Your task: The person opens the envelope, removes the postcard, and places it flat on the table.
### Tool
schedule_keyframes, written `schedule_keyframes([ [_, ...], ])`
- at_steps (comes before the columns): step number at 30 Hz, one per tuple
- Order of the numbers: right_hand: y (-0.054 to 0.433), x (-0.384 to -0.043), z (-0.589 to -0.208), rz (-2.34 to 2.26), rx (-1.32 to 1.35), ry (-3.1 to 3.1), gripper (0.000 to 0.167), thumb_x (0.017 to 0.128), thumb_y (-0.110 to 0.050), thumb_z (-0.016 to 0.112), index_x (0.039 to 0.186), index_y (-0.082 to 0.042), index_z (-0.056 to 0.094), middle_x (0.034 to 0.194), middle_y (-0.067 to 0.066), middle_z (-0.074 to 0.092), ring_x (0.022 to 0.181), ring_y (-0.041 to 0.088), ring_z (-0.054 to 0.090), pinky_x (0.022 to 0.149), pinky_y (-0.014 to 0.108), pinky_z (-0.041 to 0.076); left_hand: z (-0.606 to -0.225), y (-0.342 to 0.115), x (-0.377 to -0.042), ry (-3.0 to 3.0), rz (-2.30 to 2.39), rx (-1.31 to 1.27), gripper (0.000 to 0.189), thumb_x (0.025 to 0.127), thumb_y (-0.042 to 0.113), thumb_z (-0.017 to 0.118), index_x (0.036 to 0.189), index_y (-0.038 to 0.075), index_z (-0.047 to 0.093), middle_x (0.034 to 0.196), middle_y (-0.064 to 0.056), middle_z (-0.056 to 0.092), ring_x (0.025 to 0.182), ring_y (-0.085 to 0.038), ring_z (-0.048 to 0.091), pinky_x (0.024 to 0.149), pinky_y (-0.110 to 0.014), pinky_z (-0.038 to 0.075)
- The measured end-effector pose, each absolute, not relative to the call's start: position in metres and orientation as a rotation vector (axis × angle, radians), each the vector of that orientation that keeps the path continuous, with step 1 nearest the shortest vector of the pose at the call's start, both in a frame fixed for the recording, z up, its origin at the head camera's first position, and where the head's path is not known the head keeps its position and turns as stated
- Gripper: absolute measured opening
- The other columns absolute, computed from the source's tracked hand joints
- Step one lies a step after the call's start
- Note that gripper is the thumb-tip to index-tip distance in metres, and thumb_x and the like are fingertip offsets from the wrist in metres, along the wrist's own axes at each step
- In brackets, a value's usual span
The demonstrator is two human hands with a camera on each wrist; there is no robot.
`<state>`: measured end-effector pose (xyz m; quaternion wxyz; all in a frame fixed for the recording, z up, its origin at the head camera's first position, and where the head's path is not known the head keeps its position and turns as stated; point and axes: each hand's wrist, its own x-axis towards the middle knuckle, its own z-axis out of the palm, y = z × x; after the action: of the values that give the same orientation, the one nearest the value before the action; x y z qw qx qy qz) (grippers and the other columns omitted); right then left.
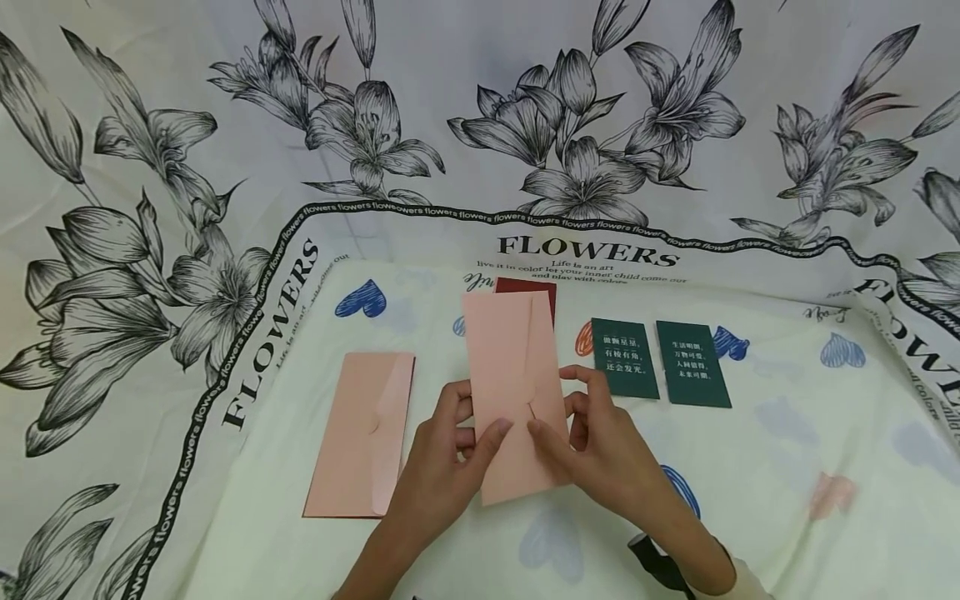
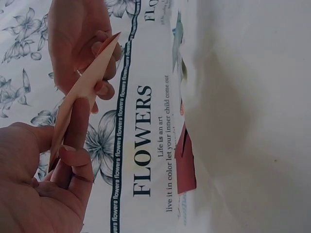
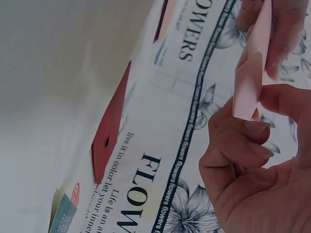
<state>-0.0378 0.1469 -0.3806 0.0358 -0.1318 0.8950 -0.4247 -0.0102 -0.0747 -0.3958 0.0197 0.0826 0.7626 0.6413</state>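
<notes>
Both hands' fingers pinch the pink envelope (raised, edges free).

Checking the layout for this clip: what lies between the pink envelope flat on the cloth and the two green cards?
In the head view, the held pink envelope and both hands lie between the flat pink envelope and green cards.

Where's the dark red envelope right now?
In the head view the dark red envelope lies on the cloth at centre, mostly hidden behind the pink envelope held in both hands, just left of the two green cards.
</notes>
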Motion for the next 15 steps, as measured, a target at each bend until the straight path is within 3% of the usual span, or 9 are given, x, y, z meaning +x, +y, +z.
schedule_keyframes([
  [15,0.157,-0.0363,-0.3778,-1.413,-0.51,2.702,0.06,0.101,-0.03,0.075,0.147,-0.016,0.039,0.08,-0.01,0.066,0.06,0.009,0.053,0.054,0.027,0.047,-0.3968,-0.076,-0.011,2.381,2.013,0.249,0.044,0.105,0.029,0.07,0.142,0.025,0.047,0.125,0.008,0.072,0.078,-0.013,0.078,0.067,-0.033,0.063],
])
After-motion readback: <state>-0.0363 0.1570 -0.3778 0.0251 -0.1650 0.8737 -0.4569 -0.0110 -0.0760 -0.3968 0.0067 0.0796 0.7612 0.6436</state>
